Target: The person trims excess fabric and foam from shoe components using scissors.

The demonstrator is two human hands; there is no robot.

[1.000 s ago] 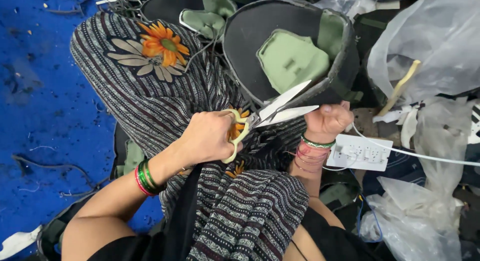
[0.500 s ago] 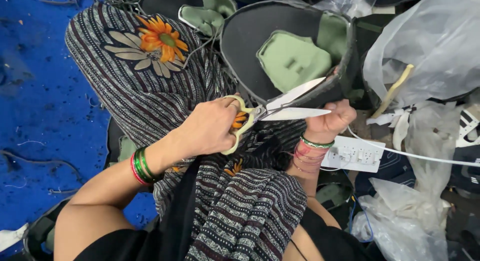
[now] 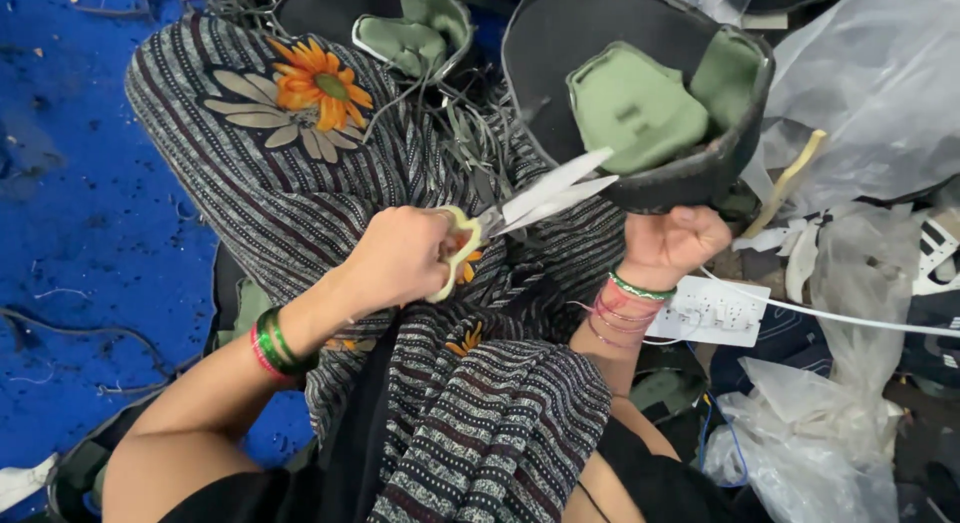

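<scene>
1. Down in the lap, the left hand [image 3: 400,258] is clenched around the yellow handles of a pair of scissors [image 3: 520,208], fingers through the loops, wrist ringed by red and green bangles [image 3: 272,345].
2. Its blades are slightly parted and point up and to the right, their tips just at the rim of the black shoe upper [image 3: 640,93].
3. That upper, a dark curved piece lined with green padding [image 3: 635,113], sits above the right knee; the right hand [image 3: 672,245] grasps its lower edge from beneath, fingers curled shut on it.
4. A second black-and-green upper [image 3: 400,28] lies farther off, near the top edge, beside a tangle of thin dark trimmings [image 3: 450,123].
5. Striped dark cloth with an orange flower print [image 3: 318,83] covers the person's knees and fills the middle of the view, under both hands.
6. To the right, a white power strip [image 3: 712,311] with a white cable [image 3: 850,318] lies just beside the right wrist, among crumpled clear plastic bags [image 3: 870,73].
7. On the left, a blue floor [image 3: 80,183] shows, dotted with scraps and dark threads.
</scene>
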